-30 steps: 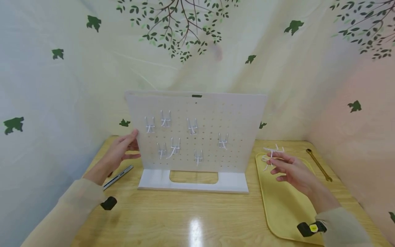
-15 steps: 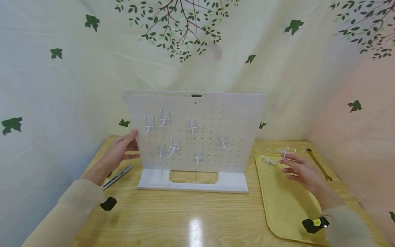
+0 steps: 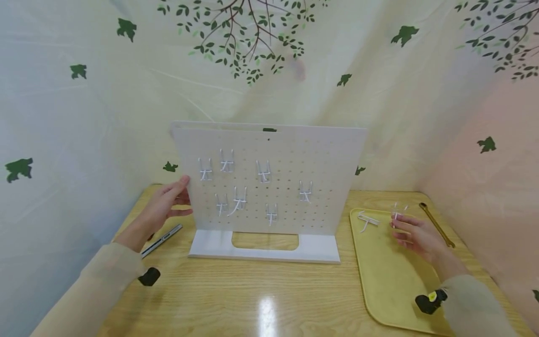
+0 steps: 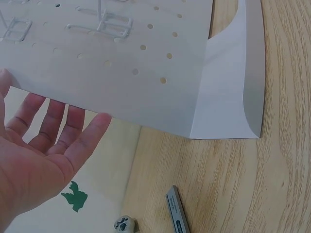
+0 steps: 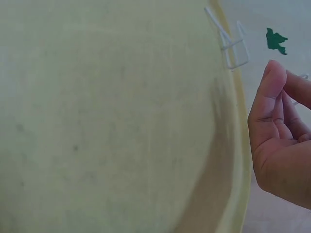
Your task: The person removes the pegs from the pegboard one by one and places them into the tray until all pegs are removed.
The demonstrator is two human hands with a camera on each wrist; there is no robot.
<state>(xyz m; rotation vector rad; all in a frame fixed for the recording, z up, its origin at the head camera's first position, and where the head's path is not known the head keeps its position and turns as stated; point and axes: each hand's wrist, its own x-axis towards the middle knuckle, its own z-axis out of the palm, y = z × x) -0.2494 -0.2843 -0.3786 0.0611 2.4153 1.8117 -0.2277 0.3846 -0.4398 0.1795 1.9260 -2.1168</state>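
A white pegboard [image 3: 311, 159] stands upright on its base, with several white wire hooks [image 3: 239, 201] on its face. My left hand [image 3: 162, 210] grips the board's left edge; in the left wrist view the thumb is at the front and the fingers [image 4: 51, 121] reach behind the edge. Over the far end of the yellow tray [image 3: 391, 281], my right hand [image 3: 421, 238] pinches a white wire hook [image 3: 396, 216] between thumb and fingers. In the right wrist view that hook is mostly hidden behind the hand [image 5: 284, 141]. Another hook [image 3: 367, 220] lies at the tray's far left corner.
A wrench [image 3: 436, 224] lies on the table to the right of the tray. Left of the board's base is a grey utility-knife-like tool [image 3: 162, 240], with a small round object [image 4: 125, 224] beside it in the left wrist view. A patterned cloth [image 3: 269, 103] hangs behind.
My right hand has moved to the right with its hook, away from the one lying in the tray, and the held hook has turned. My left hand has stayed at the board's edge.
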